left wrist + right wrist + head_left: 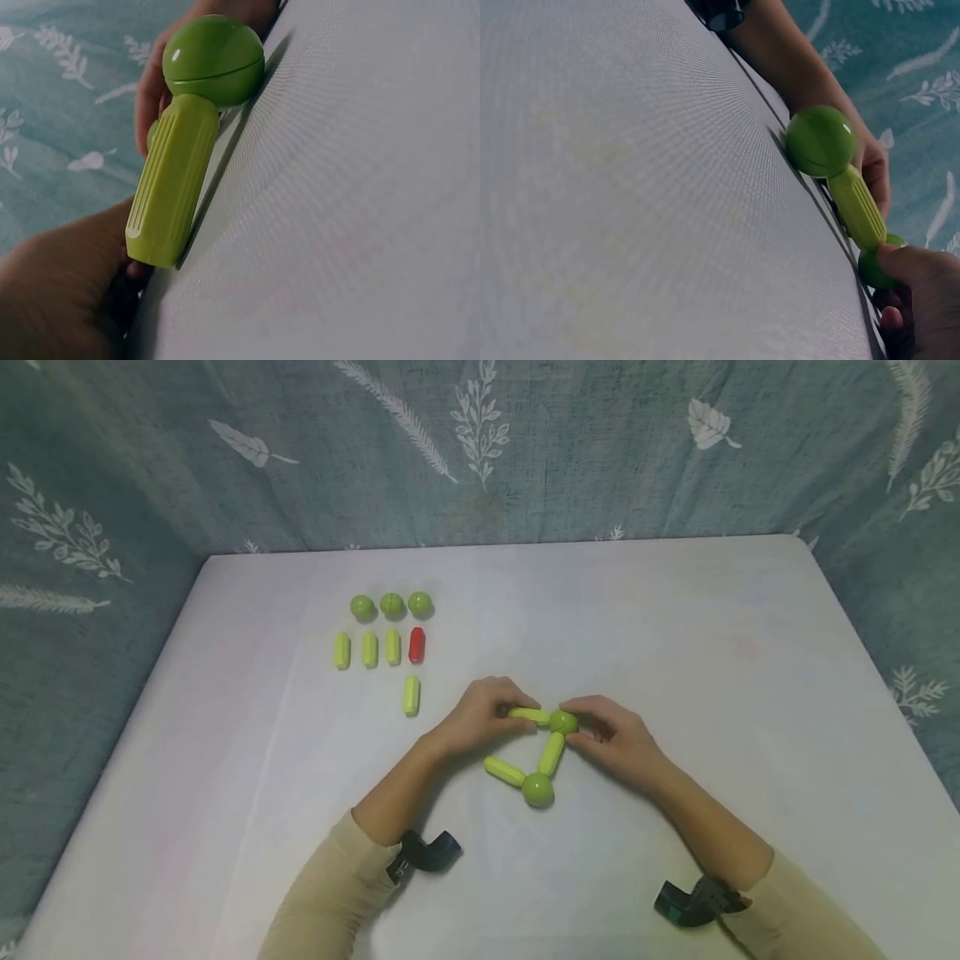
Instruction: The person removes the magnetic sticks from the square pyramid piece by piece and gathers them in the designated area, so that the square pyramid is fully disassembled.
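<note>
My left hand (491, 714) pinches a yellow-green rod (531, 716) between thumb and fingers; its right end meets a green ball (564, 722). That ball is gripped by my right hand (617, 737), thumb below and fingers above. From it a second rod (551, 754) runs down to a nearer green ball (537, 789). Another rod (504, 771) sticks out from this nearer ball to the upper left, its far end free. The left wrist view shows that free-ended ribbed rod (171, 184) and the ball (216, 60) large, in front of the hands.
Three loose green balls (392, 604) form a row at the back left of the white table (675, 627). Below them lie three yellow-green rods (370, 649) and a red rod (417, 645), with one more yellow-green rod (411, 695) nearer. Patterned cloth (570, 452) hangs behind.
</note>
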The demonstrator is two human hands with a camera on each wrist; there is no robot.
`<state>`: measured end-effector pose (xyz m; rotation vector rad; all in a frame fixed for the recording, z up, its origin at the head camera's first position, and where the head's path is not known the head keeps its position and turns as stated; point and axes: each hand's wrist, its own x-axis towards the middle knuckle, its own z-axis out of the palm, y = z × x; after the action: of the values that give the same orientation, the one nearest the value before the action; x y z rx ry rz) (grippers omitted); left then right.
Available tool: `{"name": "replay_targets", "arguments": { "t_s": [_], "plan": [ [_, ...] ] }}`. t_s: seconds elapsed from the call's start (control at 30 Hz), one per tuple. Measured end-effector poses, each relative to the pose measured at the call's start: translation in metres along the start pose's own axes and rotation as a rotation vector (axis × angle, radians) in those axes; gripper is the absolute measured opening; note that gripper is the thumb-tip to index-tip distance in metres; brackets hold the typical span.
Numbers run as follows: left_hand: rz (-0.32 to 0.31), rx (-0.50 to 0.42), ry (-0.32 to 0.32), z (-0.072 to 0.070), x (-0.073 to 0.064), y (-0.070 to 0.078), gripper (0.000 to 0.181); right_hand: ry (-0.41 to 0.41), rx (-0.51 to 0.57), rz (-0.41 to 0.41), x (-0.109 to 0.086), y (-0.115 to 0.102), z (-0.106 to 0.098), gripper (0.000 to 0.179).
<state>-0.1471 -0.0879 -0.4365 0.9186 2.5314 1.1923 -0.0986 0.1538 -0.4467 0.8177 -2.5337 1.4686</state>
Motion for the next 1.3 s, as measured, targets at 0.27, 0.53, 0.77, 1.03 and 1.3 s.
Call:
{"name": "replay_targets", "arguments": {
  "t_s": [0.27, 0.53, 0.77, 1.03, 1.3],
  "plan": [
    [-0.037, 0.105, 0.198, 0.015, -0.001, 0.007, 0.021, 0.084, -0.049, 0.09, 0.002, -0.003, 0.002, 0.041],
    [-0.16, 0.031, 0.321, 0.024, -0.002, 0.012, 0.029, 0.08, -0.037, 0.095, -0.002, -0.005, 0.005, 0.047],
    [-0.211, -0.05, 0.384, 0.019, -0.002, 0.004, 0.028, -0.015, -0.034, -0.074, -0.004, -0.001, 0.007, 0.055],
    [-0.263, -0.093, 0.414, 0.017, -0.003, 0.005, 0.027, -0.013, 0.026, -0.107, -0.004, 0.0, 0.007, 0.046],
    [-0.189, -0.048, 0.462, 0.014, -0.002, 0.005, 0.022, -0.017, 0.021, -0.123, 0.002, -0.024, 0.0, 0.041]
  ]
}}
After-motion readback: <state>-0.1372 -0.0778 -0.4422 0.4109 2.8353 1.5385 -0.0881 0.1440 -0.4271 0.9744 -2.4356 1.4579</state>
